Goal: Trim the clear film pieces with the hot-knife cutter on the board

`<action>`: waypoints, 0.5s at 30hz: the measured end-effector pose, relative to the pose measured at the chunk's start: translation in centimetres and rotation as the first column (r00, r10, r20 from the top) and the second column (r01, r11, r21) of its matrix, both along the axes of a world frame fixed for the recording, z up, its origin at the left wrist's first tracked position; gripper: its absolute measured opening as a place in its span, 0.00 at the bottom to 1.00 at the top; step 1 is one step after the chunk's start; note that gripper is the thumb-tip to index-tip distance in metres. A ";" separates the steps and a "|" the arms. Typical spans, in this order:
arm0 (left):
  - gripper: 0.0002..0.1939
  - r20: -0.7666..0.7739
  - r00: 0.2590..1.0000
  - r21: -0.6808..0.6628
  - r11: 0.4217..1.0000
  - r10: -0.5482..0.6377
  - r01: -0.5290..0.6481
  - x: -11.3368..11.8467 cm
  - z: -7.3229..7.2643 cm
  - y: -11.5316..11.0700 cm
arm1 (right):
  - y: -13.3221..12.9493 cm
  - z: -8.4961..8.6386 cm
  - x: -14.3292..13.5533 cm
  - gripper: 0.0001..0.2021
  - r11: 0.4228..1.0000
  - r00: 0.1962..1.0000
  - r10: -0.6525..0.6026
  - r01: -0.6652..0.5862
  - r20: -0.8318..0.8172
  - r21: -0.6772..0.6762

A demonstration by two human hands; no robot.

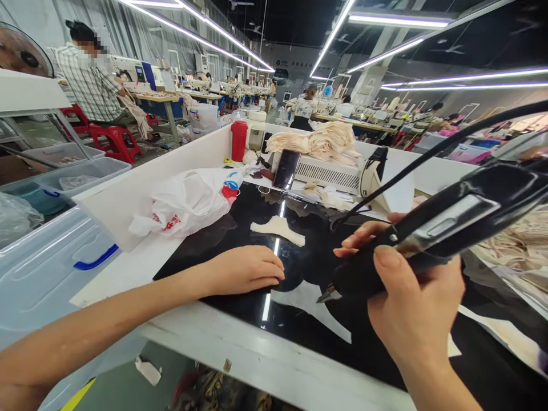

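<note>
My right hand (415, 302) is wrapped round a thick black corded hand tool (454, 217) with a pointed metal tip. That tip is over a thin pale curved piece (312, 305) on the glossy black work surface (244, 308); whether they touch I cannot tell. My left hand (246, 269) rests palm down on the black surface, fingers stretched out and holding nothing, just left of the pale piece. Beyond it lies a small cream curved fabric piece (278, 229). The tool's black cable (436, 157) arches up to the right.
Behind are a white plastic bag (188, 202), a phone (286, 169), a red cup (238, 141) and a cream machine (327, 173) with a fabric bundle (314, 140) on top. Fabric strips (518, 245) pile up at right. A clear bin (51, 291) stands left. People sit at sewing tables beyond.
</note>
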State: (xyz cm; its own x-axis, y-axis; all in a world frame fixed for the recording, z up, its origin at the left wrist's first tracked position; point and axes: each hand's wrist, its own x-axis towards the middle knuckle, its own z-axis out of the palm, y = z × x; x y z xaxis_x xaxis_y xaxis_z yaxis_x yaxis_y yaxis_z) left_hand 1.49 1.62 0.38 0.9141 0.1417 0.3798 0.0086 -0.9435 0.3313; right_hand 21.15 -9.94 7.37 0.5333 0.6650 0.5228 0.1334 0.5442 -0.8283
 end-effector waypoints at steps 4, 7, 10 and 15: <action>0.14 -0.073 0.983 -0.083 0.984 -0.166 0.159 2.0 1.0 1.7 | 0.4 -0.5 0.5 0.17 0.996 0.997 -0.075 0.074 0.006 0.057; 0.21 -0.107 0.961 -0.151 0.960 -0.255 0.237 3.2 1.2 2.1 | 0.8 -1.0 0.6 0.16 0.994 0.997 -0.057 0.061 -0.047 0.089; 0.26 -0.141 0.938 -0.174 0.941 -0.315 0.290 3.9 0.9 2.4 | 1.0 -1.4 0.6 0.16 0.993 0.995 -0.055 0.063 -0.089 0.097; 0.28 -0.183 0.920 -0.231 0.925 -0.345 0.301 4.2 0.3 2.6 | 1.2 -1.8 0.2 0.17 0.991 0.994 -0.033 0.046 -0.106 0.123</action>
